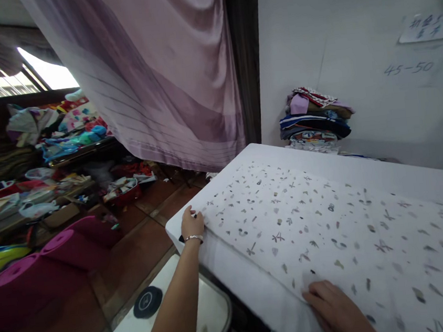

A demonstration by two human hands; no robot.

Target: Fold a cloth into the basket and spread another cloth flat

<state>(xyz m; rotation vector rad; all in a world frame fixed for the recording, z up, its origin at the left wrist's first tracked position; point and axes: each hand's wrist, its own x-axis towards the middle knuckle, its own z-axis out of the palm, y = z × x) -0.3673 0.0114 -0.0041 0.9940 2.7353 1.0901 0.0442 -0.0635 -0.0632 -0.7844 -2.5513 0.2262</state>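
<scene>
A white printed fabric (331, 228) with small grey leaf marks lies spread over a white-covered table (364, 169). My left hand (191, 224), with a bracelet at the wrist, reaches out to the fabric's far left corner and its fingers are closed on the cloth edge there. My right hand (335, 310) lies on the near edge of the fabric at the bottom of the view, fingers curled and pressed onto the cloth.
A stack of folded cloths (314, 122) stands at the table's far end against the white wall. A purple curtain (157, 77) hangs behind. Magenta fabric rolls (52, 252) and cluttered goods fill the floor at left. A white machine top (170, 319) sits below my left arm.
</scene>
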